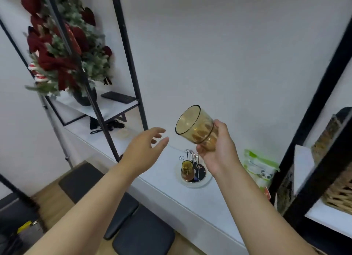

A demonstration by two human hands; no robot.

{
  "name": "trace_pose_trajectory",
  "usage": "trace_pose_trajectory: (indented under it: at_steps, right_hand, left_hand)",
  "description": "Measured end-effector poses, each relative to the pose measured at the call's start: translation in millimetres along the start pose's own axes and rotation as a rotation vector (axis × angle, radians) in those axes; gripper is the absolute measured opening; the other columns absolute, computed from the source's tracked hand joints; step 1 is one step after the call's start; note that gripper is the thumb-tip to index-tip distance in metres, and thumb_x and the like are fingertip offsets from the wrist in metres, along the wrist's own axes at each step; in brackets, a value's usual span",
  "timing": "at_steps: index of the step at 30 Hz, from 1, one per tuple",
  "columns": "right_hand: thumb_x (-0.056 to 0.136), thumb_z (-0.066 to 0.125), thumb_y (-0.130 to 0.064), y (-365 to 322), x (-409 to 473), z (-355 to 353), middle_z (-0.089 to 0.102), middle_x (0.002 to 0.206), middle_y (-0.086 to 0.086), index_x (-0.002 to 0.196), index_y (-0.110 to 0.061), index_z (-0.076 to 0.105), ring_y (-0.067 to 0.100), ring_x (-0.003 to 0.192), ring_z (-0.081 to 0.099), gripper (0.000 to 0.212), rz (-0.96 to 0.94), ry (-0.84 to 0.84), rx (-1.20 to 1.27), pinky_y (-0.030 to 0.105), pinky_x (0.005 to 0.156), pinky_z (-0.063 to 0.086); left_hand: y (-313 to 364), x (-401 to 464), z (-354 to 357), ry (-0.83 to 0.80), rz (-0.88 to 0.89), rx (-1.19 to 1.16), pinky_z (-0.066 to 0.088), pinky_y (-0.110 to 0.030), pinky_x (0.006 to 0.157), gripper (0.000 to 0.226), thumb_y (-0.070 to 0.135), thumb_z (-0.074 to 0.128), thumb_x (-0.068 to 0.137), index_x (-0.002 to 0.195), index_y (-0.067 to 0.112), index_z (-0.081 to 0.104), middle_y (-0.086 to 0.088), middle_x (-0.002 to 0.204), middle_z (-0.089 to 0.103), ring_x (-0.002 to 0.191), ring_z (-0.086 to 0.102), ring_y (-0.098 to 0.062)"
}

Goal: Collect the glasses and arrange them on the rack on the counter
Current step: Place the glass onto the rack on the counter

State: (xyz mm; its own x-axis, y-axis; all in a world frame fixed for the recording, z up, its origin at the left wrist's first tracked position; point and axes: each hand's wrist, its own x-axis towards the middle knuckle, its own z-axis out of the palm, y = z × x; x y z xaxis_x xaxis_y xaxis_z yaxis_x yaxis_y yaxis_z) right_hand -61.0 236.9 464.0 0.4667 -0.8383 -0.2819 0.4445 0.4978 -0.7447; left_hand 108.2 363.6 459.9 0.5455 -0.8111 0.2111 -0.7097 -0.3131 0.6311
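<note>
In the head view, an amber glass (194,128) is held tilted by its base in the right hand (217,150), above the rack (194,169) on the counter (152,180), where another glass (186,169) is already seated. The left hand (144,150) is spread wide and empty beside it. A slip could be caused by the narrow base grip, or the seated glass could be struck during lowering.

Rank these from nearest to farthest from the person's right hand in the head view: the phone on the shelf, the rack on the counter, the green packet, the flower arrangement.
Measured from the right hand:
1. Rack, just below the hand on the counter.
2. Green packet, to its right by the black frame.
3. Phone, up left on the shelf.
4. Flower arrangement, far upper left.
</note>
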Motion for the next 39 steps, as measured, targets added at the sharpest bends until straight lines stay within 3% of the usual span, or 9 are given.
trace_pose_trajectory:
  at_steps: [5,10,18,24,29,32,36,39]
  right_hand:
    - [0.101,0.065,-0.037,1,92,-16,0.071,0.093,0.009,0.105,-0.015,0.067,0.022,0.069,0.068,0.022,-0.204,0.106,-0.242,0.032,0.050,0.053]
    - [0.097,0.070,-0.038,13,163,-57,0.070,0.101,-0.001,0.104,-0.023,0.068,0.019,0.079,0.073,0.017,-0.358,0.319,-0.482,0.032,0.052,0.060]
    - [0.093,0.077,-0.035,101,273,-128,0.065,0.096,-0.003,0.107,-0.030,0.068,0.021,0.083,0.068,0.017,-0.413,0.404,-0.781,0.035,0.051,0.062]
    - [0.089,0.078,-0.045,183,327,-159,0.061,0.092,-0.008,0.125,-0.040,0.061,0.021,0.084,0.067,0.040,-0.445,0.488,-0.933,0.052,0.072,0.064]
    - [0.083,0.076,-0.058,228,345,-167,0.060,0.096,-0.014,0.132,-0.045,0.057,0.020,0.091,0.066,0.054,-0.462,0.544,-1.031,0.055,0.080,0.062]
    - [0.086,0.077,-0.053,242,353,-169,0.062,0.098,-0.005,0.135,-0.041,0.056,0.020,0.088,0.064,0.055,-0.490,0.542,-1.120,0.049,0.085,0.060]
    - [0.088,0.076,-0.049,250,357,-168,0.061,0.107,-0.002,0.140,-0.035,0.056,0.011,0.089,0.057,0.057,-0.543,0.544,-1.265,0.022,0.081,0.046]
    - [0.089,0.076,-0.048,254,359,-169,0.059,0.113,-0.001,0.143,-0.033,0.054,0.012,0.094,0.054,0.060,-0.544,0.539,-1.361,0.025,0.080,0.041]
  left_hand:
    - [-33,80,58,-0.079,-0.015,0.040,0.052,-0.038,0.098,0.044,0.053,0.056,0.099,0.140,0.035,0.057,0.012,0.131,0.063,0.114,0.060,-0.009]
    - [-86,138,149,-0.195,-0.034,0.136,0.048,-0.034,0.102,0.052,0.052,0.061,0.097,0.144,0.032,0.053,0.006,0.141,0.058,0.126,0.057,-0.016]
    - [-193,204,303,-0.347,-0.129,0.027,0.041,-0.030,0.100,0.073,0.054,0.075,0.084,0.147,0.031,0.048,0.005,0.144,0.054,0.135,0.047,-0.020]
    - [-261,230,364,-0.382,0.005,0.019,0.041,-0.030,0.100,0.083,0.056,0.081,0.077,0.148,0.032,0.045,0.008,0.145,0.051,0.137,0.042,-0.018]
    - [-292,238,382,-0.406,0.160,0.028,0.043,-0.030,0.101,0.086,0.062,0.080,0.076,0.149,0.033,0.044,0.010,0.145,0.050,0.138,0.039,-0.017]
    - [-302,241,388,-0.394,0.218,0.038,0.041,-0.028,0.097,0.085,0.061,0.081,0.075,0.147,0.032,0.046,0.010,0.142,0.052,0.136,0.039,-0.017]
    - [-312,246,397,-0.354,0.278,0.045,0.039,-0.026,0.091,0.083,0.062,0.082,0.073,0.144,0.030,0.051,0.009,0.139,0.053,0.132,0.039,-0.017]
    - [-315,248,403,-0.329,0.333,0.067,0.041,-0.027,0.088,0.076,0.060,0.083,0.073,0.138,0.029,0.057,0.007,0.137,0.054,0.130,0.039,-0.017]
